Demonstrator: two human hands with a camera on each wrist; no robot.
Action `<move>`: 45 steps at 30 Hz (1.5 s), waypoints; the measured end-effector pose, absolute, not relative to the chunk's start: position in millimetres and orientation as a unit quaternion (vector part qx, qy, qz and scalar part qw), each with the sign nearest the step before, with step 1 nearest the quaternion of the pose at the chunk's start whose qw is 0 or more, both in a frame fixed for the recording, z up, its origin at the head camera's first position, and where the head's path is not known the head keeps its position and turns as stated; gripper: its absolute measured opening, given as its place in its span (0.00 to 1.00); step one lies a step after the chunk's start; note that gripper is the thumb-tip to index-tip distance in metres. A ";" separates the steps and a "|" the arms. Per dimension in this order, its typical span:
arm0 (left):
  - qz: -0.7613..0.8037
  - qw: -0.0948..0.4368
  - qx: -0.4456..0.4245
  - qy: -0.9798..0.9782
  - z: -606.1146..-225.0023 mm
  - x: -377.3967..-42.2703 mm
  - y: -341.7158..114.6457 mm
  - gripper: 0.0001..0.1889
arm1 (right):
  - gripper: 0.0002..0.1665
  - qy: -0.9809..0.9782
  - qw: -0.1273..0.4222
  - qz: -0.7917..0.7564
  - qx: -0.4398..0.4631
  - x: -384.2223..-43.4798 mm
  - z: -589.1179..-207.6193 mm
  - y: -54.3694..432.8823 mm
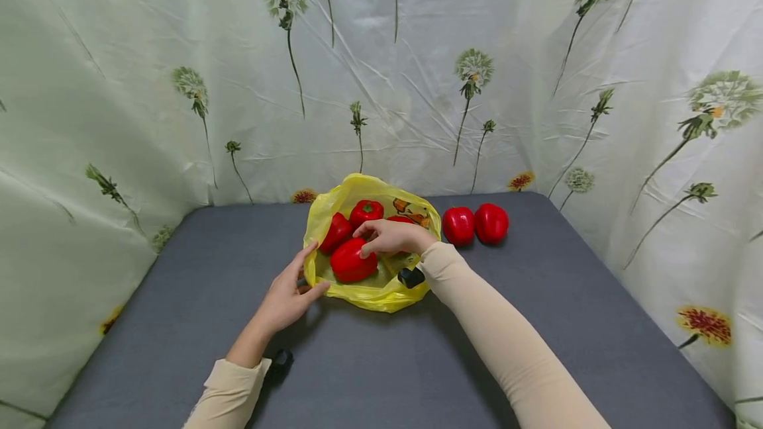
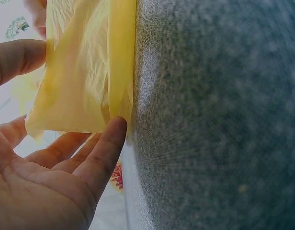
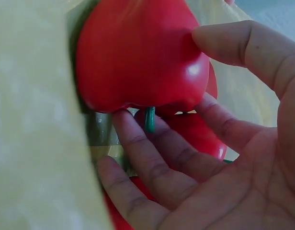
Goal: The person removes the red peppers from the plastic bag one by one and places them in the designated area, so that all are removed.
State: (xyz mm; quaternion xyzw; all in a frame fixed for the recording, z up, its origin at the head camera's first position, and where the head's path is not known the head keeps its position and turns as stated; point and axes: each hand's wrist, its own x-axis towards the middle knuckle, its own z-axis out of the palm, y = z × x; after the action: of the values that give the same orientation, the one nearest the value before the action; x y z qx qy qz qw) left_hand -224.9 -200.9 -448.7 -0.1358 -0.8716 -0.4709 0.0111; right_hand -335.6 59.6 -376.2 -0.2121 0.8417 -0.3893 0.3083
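A yellow plastic bag (image 1: 374, 300) stands with its mouth wide on the dark grey table. Several red bell peppers lie inside it; one at the right is partly hidden by my right hand (image 1: 395, 237). That hand reaches over the bag's right rim and grips the front red bell pepper (image 1: 352, 262), thumb on its side and fingers by its green stem (image 3: 150, 120). At the bag's left front, my left hand (image 1: 287, 298) touches the plastic with spread, fairly straight fingers. Its thumb (image 2: 28, 57) and little finger (image 2: 111, 139) rest at the bag's side in the left wrist view.
Two more red bell peppers, a left one (image 1: 458, 226) and a right one (image 1: 491, 224), sit side by side on the table (image 1: 572, 323), right of the bag. A pale curtain (image 1: 381, 71) with dandelion prints hangs behind the table and along both sides.
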 end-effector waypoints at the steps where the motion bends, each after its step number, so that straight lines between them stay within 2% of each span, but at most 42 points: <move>1: -0.471 0.012 -0.139 -0.871 -449.5 -225.3 -200.1 0.45 | 0.33 0.840 0.310 -0.392 -0.212 -335.7 -376.4 60.9; 10: -0.473 0.008 -0.135 -0.870 -450.9 -225.6 -196.2 0.46 | 0.33 0.863 0.272 -0.357 -0.232 -334.4 -375.6 61.2; 18: -0.469 0.008 -0.135 -0.873 -449.4 -226.0 -196.4 0.46 | 0.33 0.872 0.263 -0.352 -0.216 -337.4 -375.7 62.2; 27: -0.466 0.007 -0.130 -0.875 -448.0 -224.2 -197.5 0.46 | 0.40 0.880 0.295 -0.318 -0.193 -333.5 -362.2 63.0; 33: -0.463 0.007 -0.132 -0.876 -446.6 -222.1 -198.9 0.45 | 0.24 0.869 0.352 -0.311 -0.155 -328.7 -355.9 58.2; 42: -0.461 0.008 -0.136 -0.877 -444.5 -220.7 -200.5 0.44 | 0.33 0.872 0.356 -0.312 -0.124 -325.1 -359.7 43.0; 45: -0.459 0.008 -0.136 -0.878 -444.8 -220.8 -201.0 0.44 | 0.32 0.874 0.348 -0.315 -0.130 -325.9 -361.9 38.5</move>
State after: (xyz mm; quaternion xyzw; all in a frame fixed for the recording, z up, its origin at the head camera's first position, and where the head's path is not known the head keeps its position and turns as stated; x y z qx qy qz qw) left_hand -220.8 -201.0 -444.8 -0.1361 -0.8781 -0.4587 0.0080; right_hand -325.9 38.5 -361.9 -0.1296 0.8737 -0.3147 0.3477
